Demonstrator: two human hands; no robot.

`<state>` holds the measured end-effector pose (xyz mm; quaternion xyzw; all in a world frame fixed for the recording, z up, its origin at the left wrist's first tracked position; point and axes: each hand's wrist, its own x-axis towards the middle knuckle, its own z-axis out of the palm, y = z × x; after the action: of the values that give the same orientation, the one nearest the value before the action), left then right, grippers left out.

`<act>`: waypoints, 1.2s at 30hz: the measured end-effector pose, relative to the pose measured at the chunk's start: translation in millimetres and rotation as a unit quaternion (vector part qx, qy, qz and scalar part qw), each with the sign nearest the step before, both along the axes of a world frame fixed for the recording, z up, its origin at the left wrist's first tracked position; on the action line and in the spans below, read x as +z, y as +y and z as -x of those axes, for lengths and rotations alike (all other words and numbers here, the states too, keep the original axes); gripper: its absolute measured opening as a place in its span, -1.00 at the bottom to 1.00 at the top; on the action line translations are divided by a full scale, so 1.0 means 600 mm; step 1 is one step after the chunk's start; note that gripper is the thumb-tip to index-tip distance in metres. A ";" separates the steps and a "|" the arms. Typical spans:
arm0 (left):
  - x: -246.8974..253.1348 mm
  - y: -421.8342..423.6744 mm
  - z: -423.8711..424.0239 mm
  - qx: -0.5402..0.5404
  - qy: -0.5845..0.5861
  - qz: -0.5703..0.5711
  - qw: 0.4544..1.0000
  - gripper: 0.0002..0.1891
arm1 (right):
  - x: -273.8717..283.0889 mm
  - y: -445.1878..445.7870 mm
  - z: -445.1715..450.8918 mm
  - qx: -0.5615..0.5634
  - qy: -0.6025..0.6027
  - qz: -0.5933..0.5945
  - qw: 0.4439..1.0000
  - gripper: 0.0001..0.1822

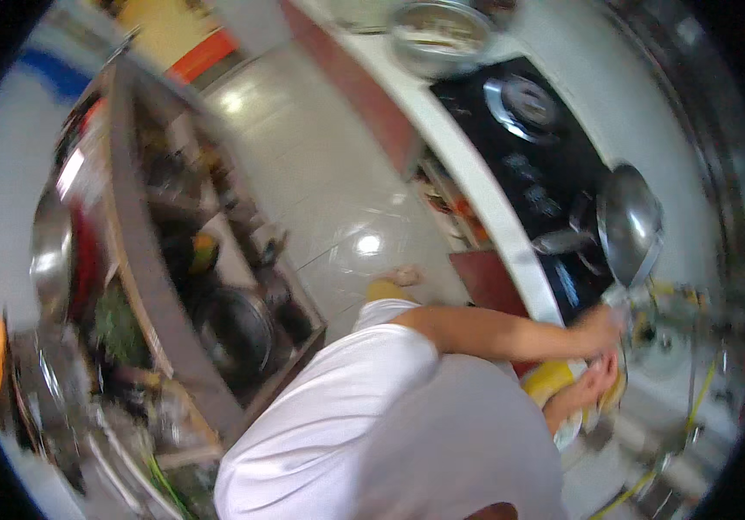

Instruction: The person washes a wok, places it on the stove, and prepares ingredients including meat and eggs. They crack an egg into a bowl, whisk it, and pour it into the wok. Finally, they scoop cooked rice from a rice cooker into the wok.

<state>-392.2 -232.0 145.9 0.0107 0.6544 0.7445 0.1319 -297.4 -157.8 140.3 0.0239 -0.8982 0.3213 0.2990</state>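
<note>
Strong blur covers both hands at the right side of the head view. My left hand (596,331) reaches over the counter, just below the wok; whether something pale at its fingertips is held cannot be told. Close below it, my right hand (585,389) has bent fingers near the left wrist. A yellow and white item (549,380), perhaps a packet or cloth, lies under and beside the right hand, and its contact with the fingers is unclear. A steel wok (629,224) sits tilted at the end of the black gas stove (515,156).
A steel pot (441,36) stands beyond the stove. Behind the hands is a sink area (658,403) with a yellow hose or cord (700,396). On the left, a shelf unit (145,247) holds pans, greens (119,325) and a steel bowl (54,253). Tiled floor (320,175) lies between.
</note>
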 end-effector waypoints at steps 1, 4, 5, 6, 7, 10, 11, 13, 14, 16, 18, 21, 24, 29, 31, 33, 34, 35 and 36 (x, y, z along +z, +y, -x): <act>-0.054 0.022 0.009 -0.014 -0.039 -0.149 0.988 -0.70 | 0.011 -0.008 0.007 0.023 0.008 0.027 0.999 -0.55; -0.042 -0.028 0.000 0.086 0.056 -0.061 0.993 -0.66 | 0.024 0.020 0.059 -0.027 -0.081 0.199 0.976 -0.57; -0.054 -0.030 -0.001 0.068 0.054 -0.110 0.990 -0.64 | 0.029 0.022 0.079 -0.027 -0.117 0.224 0.967 -0.56; -0.025 -0.048 -0.004 0.059 0.035 -0.032 0.997 -0.67 | 0.034 0.025 0.099 -0.021 -0.170 0.282 0.944 -0.56; -0.067 -0.026 0.001 0.027 0.042 -0.211 0.976 -0.61 | 0.049 0.017 0.116 0.004 -0.218 0.334 0.917 -0.57; -0.035 -0.060 -0.018 -0.022 0.064 -0.101 0.993 -0.58 | 0.042 0.013 0.147 0.072 -0.300 0.416 0.855 -0.60; -0.030 -0.063 -0.024 -0.018 0.098 -0.081 0.992 -0.57 | 0.034 0.017 0.156 0.113 -0.316 0.433 0.837 -0.62; -0.029 -0.070 -0.033 -0.028 0.119 -0.073 0.990 -0.56 | 0.022 0.019 0.164 0.170 -0.325 0.436 0.822 -0.65; -0.036 -0.070 -0.034 -0.047 0.107 -0.082 0.990 -0.57 | 0.018 0.021 0.166 0.183 -0.315 0.426 0.828 -0.66; -0.051 -0.074 -0.038 -0.076 0.082 -0.077 0.991 -0.56 | 0.022 0.012 0.168 0.176 -0.313 0.422 0.833 -0.74; -0.060 -0.076 -0.046 -0.108 0.060 -0.045 0.991 -0.52 | 0.031 0.001 0.175 0.141 -0.323 0.418 0.838 -0.77; 0.022 -0.128 -0.064 -0.253 -0.003 0.055 0.966 -0.48 | 0.039 0.009 0.204 0.071 -0.355 0.387 0.848 -0.77; 0.003 -0.165 -0.079 -0.291 0.117 0.067 0.947 -0.48 | 0.050 0.037 0.244 0.030 -0.397 0.307 0.865 -0.75; 0.063 -0.292 -0.037 -0.096 0.168 0.063 0.979 -0.53 | 0.047 0.059 0.259 0.035 -0.433 0.276 0.857 -0.77; 0.029 -0.343 0.009 0.008 0.193 0.121 0.974 -0.56 | 0.058 0.051 0.257 0.017 -0.447 0.303 0.841 -0.76; -0.039 -0.404 0.064 0.068 0.155 0.106 0.980 -0.54 | 0.064 0.045 0.251 0.019 -0.455 0.332 0.826 -0.77; -0.077 -0.434 0.093 0.105 0.143 0.133 0.975 -0.53 | 0.064 0.047 0.247 0.027 -0.456 0.347 0.819 -0.77; -0.119 -0.463 0.118 0.140 0.129 0.161 0.968 -0.52 | 0.065 0.051 0.240 0.035 -0.457 0.362 0.812 -0.77; -0.175 -0.494 0.146 0.171 0.122 0.174 0.962 -0.51 | 0.069 0.054 0.236 0.047 -0.473 0.343 0.810 -0.72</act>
<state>-479.9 -528.4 40.8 -0.0341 0.7771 0.6236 -0.0784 -439.1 -125.3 181.8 -0.1932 -0.7577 0.5939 -0.1894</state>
